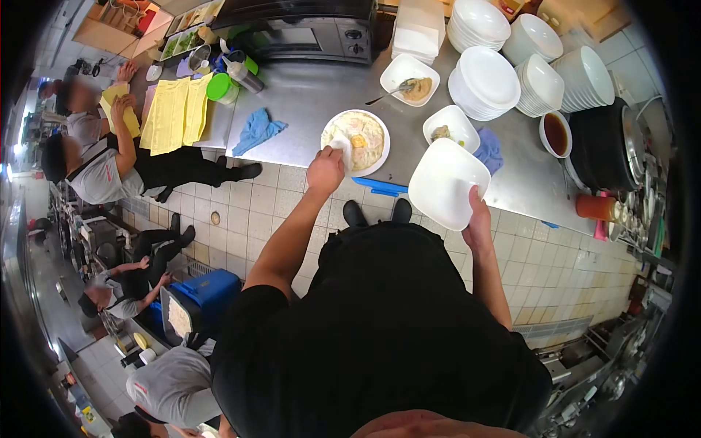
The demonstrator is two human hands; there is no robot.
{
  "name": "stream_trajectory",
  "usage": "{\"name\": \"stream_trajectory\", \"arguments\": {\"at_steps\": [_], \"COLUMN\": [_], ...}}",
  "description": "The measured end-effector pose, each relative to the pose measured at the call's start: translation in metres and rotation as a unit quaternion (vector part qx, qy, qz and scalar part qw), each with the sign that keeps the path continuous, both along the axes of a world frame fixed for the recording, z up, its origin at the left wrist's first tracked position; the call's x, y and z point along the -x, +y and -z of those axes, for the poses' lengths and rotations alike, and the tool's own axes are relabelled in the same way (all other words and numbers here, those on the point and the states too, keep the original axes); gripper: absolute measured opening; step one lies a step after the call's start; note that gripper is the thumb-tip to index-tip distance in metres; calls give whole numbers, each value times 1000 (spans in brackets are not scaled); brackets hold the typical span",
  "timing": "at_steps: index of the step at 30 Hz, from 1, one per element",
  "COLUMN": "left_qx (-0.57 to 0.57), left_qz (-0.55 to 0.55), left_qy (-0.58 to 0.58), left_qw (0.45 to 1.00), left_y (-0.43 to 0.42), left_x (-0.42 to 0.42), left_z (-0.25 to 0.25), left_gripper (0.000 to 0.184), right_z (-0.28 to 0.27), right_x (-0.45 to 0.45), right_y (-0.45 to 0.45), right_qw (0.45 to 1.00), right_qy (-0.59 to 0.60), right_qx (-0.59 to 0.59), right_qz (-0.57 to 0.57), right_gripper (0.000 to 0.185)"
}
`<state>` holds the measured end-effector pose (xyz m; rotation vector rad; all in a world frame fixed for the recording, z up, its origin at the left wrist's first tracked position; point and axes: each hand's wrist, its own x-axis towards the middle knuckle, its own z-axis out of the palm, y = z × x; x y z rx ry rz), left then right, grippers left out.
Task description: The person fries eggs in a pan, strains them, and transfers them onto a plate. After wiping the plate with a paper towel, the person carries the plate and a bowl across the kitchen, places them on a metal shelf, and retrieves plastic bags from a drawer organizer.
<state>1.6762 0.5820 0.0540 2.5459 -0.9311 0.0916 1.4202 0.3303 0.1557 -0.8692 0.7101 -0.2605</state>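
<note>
Work at a steel counter (307,102), seen from the head. The left hand (326,172) is closed on a white implement (342,150), its shape partly hidden, which lies against a fried egg (369,137) on a round white plate (387,144). The plate sits at the counter's near edge. The right hand (478,220) grips a squarish white dish (442,182) by its rim, thumb uppermost; the dish is held tilted, off the counter, in front of a smaller bowl (457,117) with food in it. The step in hand is judged to be working the egg with the implement while the dish is held ready. Any further move calls for a steady right grip and care around the soft-looking yolk
</note>
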Motion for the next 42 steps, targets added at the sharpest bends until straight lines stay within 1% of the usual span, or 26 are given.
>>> {"name": "stream_trajectory", "arguments": {"at_steps": [3,6,10,15,16,17,19,20,21,22,24,27,28,31,32,33,34,35,36,37,38,39,42], "left_qx": [64,-16,-140,-138,-133,-54,102,199,293,357,472,524,523,487,422,381,331,274,267,214,158,99,50], "left_qz": [48,142,130,136,143,101,14,-12,-41,-59,-93,-90,-74,-94,-78,-36,6,48,31,73,115,155,157], "left_qy": [-29,8,33,41,44,73,130,209,285,361,494,593,614,644,606,515,413,301,288,191,92,-9,-33], "left_qw": [996,990,981,980,980,991,986,957,912,859,724,605,587,582,669,767,848,912,919,955,976,983,986], "left_y": [-16,-42,-64,-61,-62,-60,-45,-34,-24,-16,-8,-6,-8,-27,-34,-40,-46,-53,-62,-64,-65,-65,-64], "left_x": [7,22,20,13,11,7,-10,-24,-34,-40,-48,-46,-44,-28,-24,-17,-11,-4,9,13,15,18,20], "left_z": [-18,-22,0,-9,-11,-16,-29,-27,-27,-26,-30,-21,-17,-35,-20,-8,5,11,-3,-7,-10,-10,1], "left_gripper": [21,17,15,17,18,19,21,23,25,26,28,30,26,24,21,20,19,17,14,14,15,15,16], "right_z": [0,1,1,2,1,1,-2,-5,-6,-5,-3,-2,-3,-6,-6,-5,-3,-1,1,2,3,4,8], "right_x": [0,0,1,9,10,13,17,18,19,21,20,19,18,16,15,16,16,17,17,17,17,18,22], "right_y": [0,0,1,0,-1,-2,-4,-5,-6,-6,-9,-11,-12,-12,-12,-13,-13,-13,-13,-13,-13,-13,-13], "right_qw": [1000,1000,1000,1000,1000,1000,1000,1000,1000,1000,1000,1000,1000,1000,1000,1000,1000,1000,1000,1000,1000,1000,1000], "right_qy": [3,-5,8,-9,-9,-8,-7,-5,-3,-3,-6,-4,-6,-8,-7,-6,-6,-7,-7,-7,-7,-6,-3], "right_qx": [0,-5,-5,-5,-1,3,4,1,-3,-1,3,-11,-14,-18,-16,-16,-19,-22,-26,-26,-27,-28,-23], "right_qz": [-3,-9,1,4,6,11,18,21,22,21,17,17,13,4,3,2,3,4,4,5,5,6,7], "right_gripper": [57,56,55,56,57,57,58,58,58,58,58,54,54,53,53,53,53,52,52,52,52,52,52]}}
